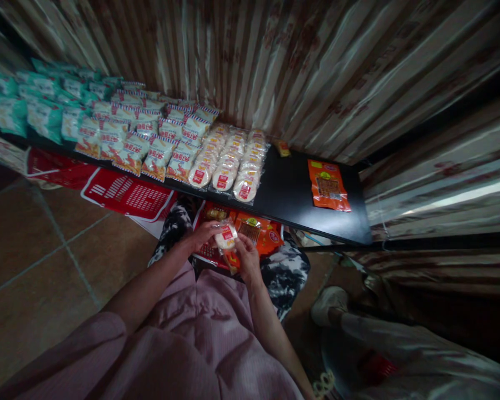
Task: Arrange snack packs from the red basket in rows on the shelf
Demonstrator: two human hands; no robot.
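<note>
Above my lap, my left hand [205, 235] and my right hand [248, 256] are closed on opposite edges of a small clear packet of white round rice crackers [226, 235] with a red label. Just beneath it, a red basket [208, 253] between my knees holds orange snack bags [268, 238]. Rows of matching rice cracker packets [245, 188] lie on the black shelf [277, 191] in front of me. To their left are white, blue and orange snack bags [132, 151].
Teal snack bags [45, 118] fill the shelf's far left. A single orange bag [328, 185] and a small yellow packet [282, 148] lie on its right part. Red baskets [127, 191] stand under the shelf. A pleated curtain [250, 61] hangs behind. Another person's leg and shoe [330, 305] are at right.
</note>
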